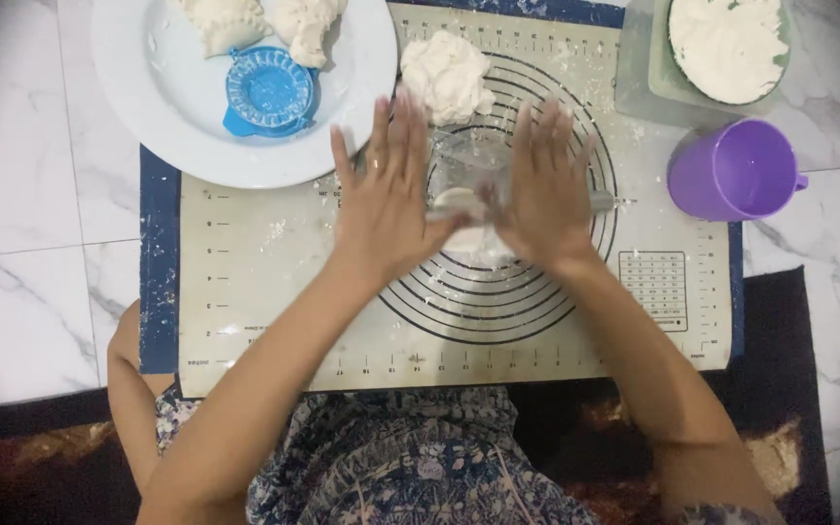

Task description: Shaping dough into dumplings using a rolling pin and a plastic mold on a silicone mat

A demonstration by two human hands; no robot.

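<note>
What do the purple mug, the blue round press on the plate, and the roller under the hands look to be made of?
Purple mug: likely plastic, matte, uniformly coloured. Blue round press: moulded plastic, slightly translucent, ribbed. Roller beneath left hand and right hand: clear, glassy, perhaps acrylic or glass; the mat's rings show through it.

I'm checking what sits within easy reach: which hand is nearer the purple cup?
The right hand. It lies flat on the clear rolling pin at mat centre, with the purple cup off to its right. The left hand lies further left, toward the white plate.

Clear rolling pin (473, 165) over flattened dough (466, 219)
</note>
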